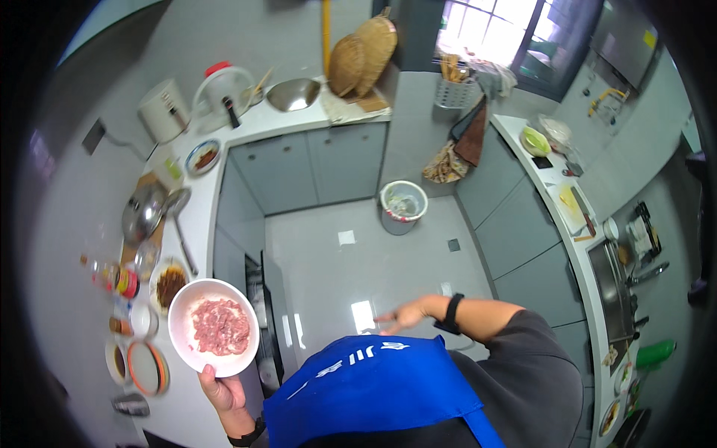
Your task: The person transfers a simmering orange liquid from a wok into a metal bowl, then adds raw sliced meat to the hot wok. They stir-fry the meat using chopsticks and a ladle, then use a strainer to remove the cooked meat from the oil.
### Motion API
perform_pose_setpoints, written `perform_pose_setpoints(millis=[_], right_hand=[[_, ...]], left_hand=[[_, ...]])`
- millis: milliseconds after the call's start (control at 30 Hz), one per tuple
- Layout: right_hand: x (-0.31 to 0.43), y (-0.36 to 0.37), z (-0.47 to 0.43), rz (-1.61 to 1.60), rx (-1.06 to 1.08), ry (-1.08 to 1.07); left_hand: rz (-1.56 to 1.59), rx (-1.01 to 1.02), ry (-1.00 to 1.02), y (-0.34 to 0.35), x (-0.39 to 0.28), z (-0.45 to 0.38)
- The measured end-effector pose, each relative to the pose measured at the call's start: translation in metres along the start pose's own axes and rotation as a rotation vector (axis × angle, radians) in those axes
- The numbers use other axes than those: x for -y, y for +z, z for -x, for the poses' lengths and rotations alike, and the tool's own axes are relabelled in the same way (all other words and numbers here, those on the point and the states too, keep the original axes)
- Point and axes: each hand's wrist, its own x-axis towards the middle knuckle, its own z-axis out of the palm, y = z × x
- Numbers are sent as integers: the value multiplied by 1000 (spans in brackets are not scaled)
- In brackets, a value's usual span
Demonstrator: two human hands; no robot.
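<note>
My left hand (223,393) grips the near rim of a white bowl (180,313), with the thumb on the edge. Raw sliced or minced meat (221,327) lies in the bowl, which is held over the edge of the left counter. Just beyond the bowl, on that counter, is a plate of dark brown food (171,285). My right hand (408,316) hangs over the floor in front of my blue apron (369,386). It is a little blurred, its fingers are apart and nothing is in it.
An open drawer (270,330) juts from the left cabinets beside the bowl. The left counter also bears a ladle (182,229), a metal wok lid (144,213) and bottles. A bin (403,208) stands on the floor. On the right are a cutting board (566,210) and sink (610,285).
</note>
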Motion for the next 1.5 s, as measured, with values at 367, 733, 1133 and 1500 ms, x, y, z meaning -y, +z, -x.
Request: perform_pose_setpoints(millis=[367, 733, 1133, 1500], right_hand=[[-179, -26, -59, -636, -201, -126], [-201, -364, 139, -748, -1164, 51], [-316, -669, 196, -639, -2044, -234], [-183, -701, 246, 550, -1812, -329]], left_hand=[[8, 385, -271, 173, 140, -219], [-61, 490, -356, 304, 226, -390], [-152, 155, -229, 366, 280, -369], [-216, -178, -69, 390, 305, -311]])
